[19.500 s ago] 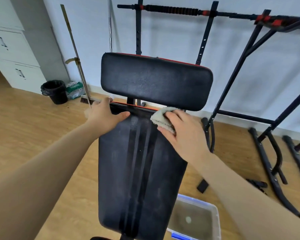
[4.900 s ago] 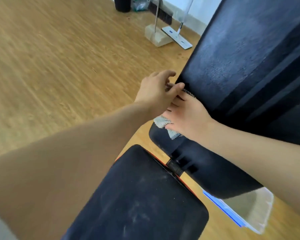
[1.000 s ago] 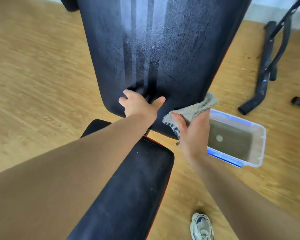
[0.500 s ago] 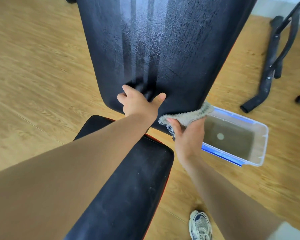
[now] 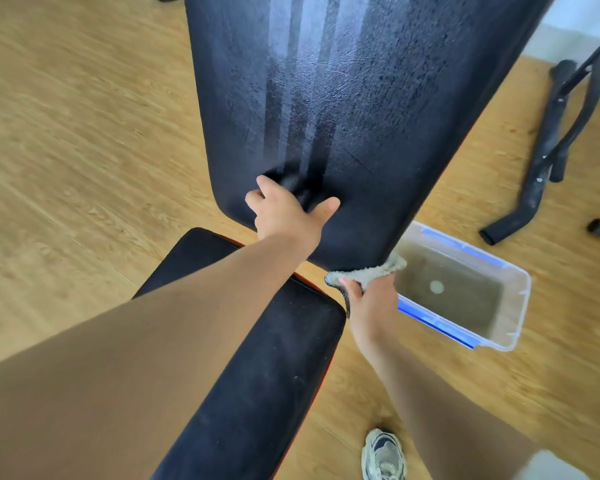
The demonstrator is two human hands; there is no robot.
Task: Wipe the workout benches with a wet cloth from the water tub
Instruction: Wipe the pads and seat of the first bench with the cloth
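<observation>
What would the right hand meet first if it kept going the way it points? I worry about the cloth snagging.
Probably the lower edge of the bench back pad, just above the cloth in the right hand; depth is unclear, so it may pass beneath.

The wood floor (image 5: 84, 140) on the left side is open, and a hand could pass there freely. In the middle, the big black back pad (image 5: 343, 98) blocks the way, with the left hand (image 5: 284, 213) pressed on its lower end. The seat pad (image 5: 274, 358) lies just below it; only a narrow gap of floor is between the two pads. On the right, the water tub (image 5: 513, 313) stands close beside the back pad, and the right hand (image 5: 371, 306) with the cloth (image 5: 368, 273) fills the space at its near corner. Farther right, black metal bars (image 5: 541, 161) lie on the floor. A shoe (image 5: 381, 455) stands on the floor at the bottom.
</observation>
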